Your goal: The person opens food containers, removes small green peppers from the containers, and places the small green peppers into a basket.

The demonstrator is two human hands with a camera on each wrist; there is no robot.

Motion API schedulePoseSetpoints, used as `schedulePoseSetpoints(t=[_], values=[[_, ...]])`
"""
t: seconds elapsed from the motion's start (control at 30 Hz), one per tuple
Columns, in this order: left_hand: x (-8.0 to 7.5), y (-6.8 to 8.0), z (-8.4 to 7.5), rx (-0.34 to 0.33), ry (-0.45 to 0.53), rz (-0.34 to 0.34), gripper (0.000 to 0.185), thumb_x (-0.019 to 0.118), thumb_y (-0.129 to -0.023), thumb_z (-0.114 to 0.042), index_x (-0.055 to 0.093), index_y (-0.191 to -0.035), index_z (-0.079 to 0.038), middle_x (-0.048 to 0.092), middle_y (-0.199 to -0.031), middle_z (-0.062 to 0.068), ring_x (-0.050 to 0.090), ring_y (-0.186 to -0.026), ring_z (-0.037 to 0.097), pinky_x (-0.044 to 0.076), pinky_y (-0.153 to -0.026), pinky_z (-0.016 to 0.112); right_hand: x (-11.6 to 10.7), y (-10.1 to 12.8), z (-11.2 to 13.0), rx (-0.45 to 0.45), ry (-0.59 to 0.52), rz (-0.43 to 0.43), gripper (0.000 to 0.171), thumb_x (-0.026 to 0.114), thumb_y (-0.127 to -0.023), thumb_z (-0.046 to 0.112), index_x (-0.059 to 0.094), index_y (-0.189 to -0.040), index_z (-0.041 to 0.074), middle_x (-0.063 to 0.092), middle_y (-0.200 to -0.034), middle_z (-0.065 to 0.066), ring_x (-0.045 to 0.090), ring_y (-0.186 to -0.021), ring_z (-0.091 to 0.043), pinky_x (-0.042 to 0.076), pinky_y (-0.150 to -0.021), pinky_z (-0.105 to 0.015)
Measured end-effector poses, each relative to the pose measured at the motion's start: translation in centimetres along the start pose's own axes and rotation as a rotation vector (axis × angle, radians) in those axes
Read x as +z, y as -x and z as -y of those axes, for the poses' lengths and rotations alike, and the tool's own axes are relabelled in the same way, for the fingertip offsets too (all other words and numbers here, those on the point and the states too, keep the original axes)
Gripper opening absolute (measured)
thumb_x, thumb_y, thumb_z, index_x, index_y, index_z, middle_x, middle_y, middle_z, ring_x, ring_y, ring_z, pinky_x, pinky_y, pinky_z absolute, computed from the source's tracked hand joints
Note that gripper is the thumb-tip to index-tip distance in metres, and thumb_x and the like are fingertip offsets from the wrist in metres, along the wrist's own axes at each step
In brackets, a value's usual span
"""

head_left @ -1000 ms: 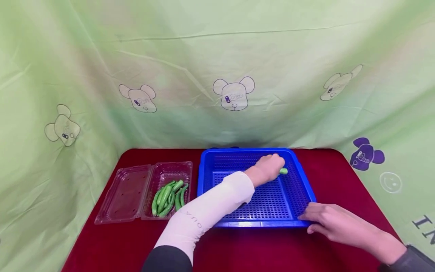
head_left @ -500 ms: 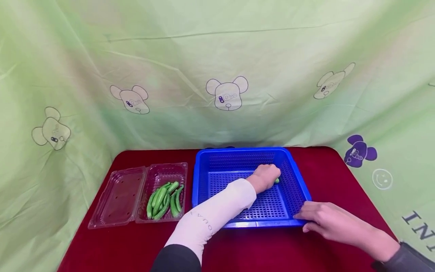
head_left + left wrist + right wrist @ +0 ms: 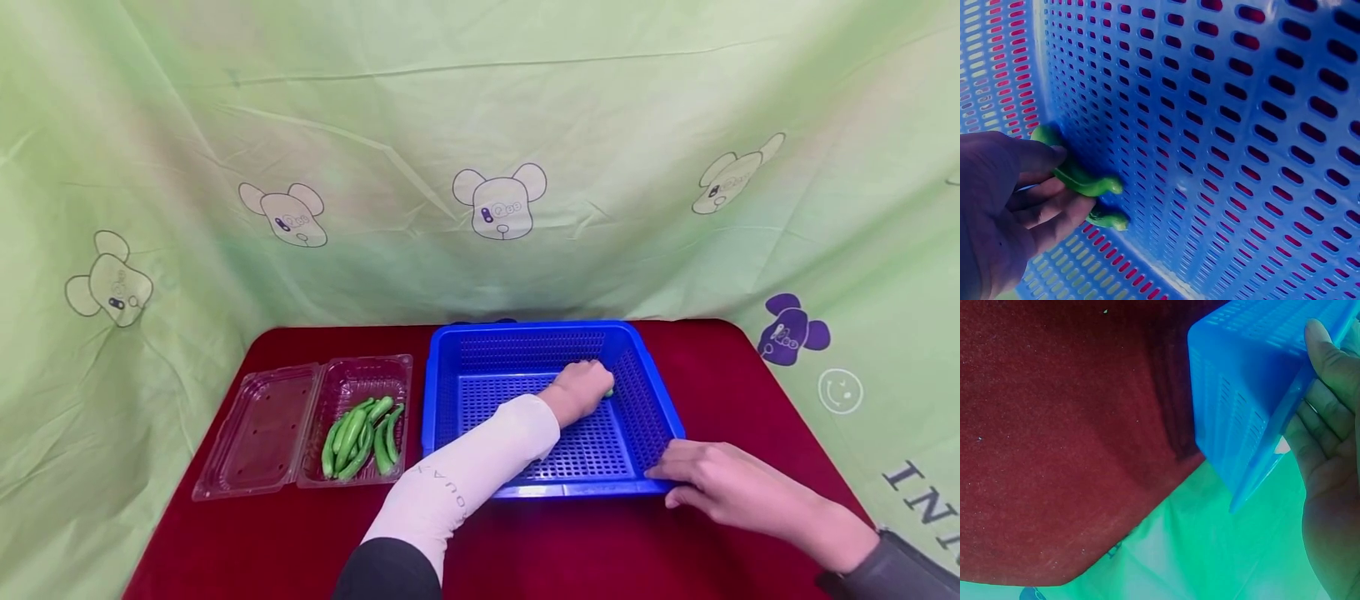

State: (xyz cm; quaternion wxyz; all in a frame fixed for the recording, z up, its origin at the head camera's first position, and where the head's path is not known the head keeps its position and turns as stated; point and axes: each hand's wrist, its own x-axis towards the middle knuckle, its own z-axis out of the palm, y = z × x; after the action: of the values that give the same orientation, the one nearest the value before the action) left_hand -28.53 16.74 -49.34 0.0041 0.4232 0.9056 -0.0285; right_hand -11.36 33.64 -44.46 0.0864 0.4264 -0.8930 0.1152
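Note:
My left hand (image 3: 579,390) is down inside the blue plastic basket (image 3: 536,327), toward its right wall. In the left wrist view, its thumb and fingers pinch a green chili pepper (image 3: 1079,180) near the perforated basket surface. A second green pepper (image 3: 1110,219) lies just below the fingers; whether they touch it is unclear. My right hand (image 3: 716,483) grips the basket's front right corner. In the right wrist view, the thumb (image 3: 1319,334) lies on one side of the rim, with the fingers on the other.
Left of the basket lies a clear clamshell box (image 3: 360,364) with several green peppers (image 3: 352,437) in it. Its hinged lid (image 3: 258,429) lies open further left. A red cloth (image 3: 555,550) covers the table, and a green printed curtain (image 3: 390,275) surrounds it on several sides.
My left hand has sunk lower in the basket, and less of the pepper shows beside it. My right hand keeps its hold on the corner. The head view has shifted slightly.

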Motion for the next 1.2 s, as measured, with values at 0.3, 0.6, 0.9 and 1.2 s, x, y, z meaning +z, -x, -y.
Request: schedulePoseSetpoints(t=[0.3, 0.6, 0.9, 1.2], values=[[0.1, 0.3, 0.6, 0.011, -0.013, -0.016, 0.016, 0.061, -0.099, -0.018, 0.073, -0.092, -0.025, 0.074, -0.109, -0.005, 0.07, -0.101, 0.012, 0.06, -0.083, 0.03, 0.2, -0.4, -0.2, -0.01, -0.007, 0.003, 0.026, 0.063, -0.098, 0.043, 0.077, -0.107, 0.023, 0.063, -0.094, 0.02, 0.055, -0.084, 0.005, 0.042, -0.073, -0.005], [-3.2, 3.2, 2.2, 0.018, -0.004, -0.025, 0.017, 0.06, -0.097, -0.014, 0.07, -0.089, -0.024, 0.073, -0.105, -0.005, 0.071, -0.094, 0.012, 0.061, -0.074, 0.033, 0.4, -0.8, -0.3, -0.003, -0.022, 0.026, 0.029, 0.062, -0.098, 0.043, 0.077, -0.107, 0.021, 0.062, -0.093, 0.02, 0.053, -0.083, 0.005, 0.039, -0.072, -0.004], [-7.7, 14.5, 12.8, -0.132, 0.025, -0.286, 0.011, 0.06, -0.095, -0.008, 0.071, -0.097, -0.008, 0.069, -0.094, 0.008, 0.07, -0.08, 0.024, 0.059, -0.057, 0.039, 0.4, -1.5, 0.1, -0.009, 0.003, 0.036, 0.023, 0.068, -0.097, 0.038, 0.077, -0.106, 0.02, 0.062, -0.092, 0.019, 0.054, -0.083, 0.005, 0.041, -0.071, -0.004], [-4.3, 25.3, 22.2, -0.515, 0.258, -0.161, 0.016, 0.067, -0.094, -0.009, 0.071, -0.105, 0.002, 0.069, -0.104, 0.019, 0.068, -0.096, 0.036, 0.06, -0.076, 0.051, 0.1, -0.6, 0.0, 0.019, 0.027, 0.026, 0.032, 0.06, -0.098, 0.047, 0.077, -0.103, 0.02, 0.06, -0.09, 0.021, 0.054, -0.08, 0.006, 0.041, -0.069, -0.004]])
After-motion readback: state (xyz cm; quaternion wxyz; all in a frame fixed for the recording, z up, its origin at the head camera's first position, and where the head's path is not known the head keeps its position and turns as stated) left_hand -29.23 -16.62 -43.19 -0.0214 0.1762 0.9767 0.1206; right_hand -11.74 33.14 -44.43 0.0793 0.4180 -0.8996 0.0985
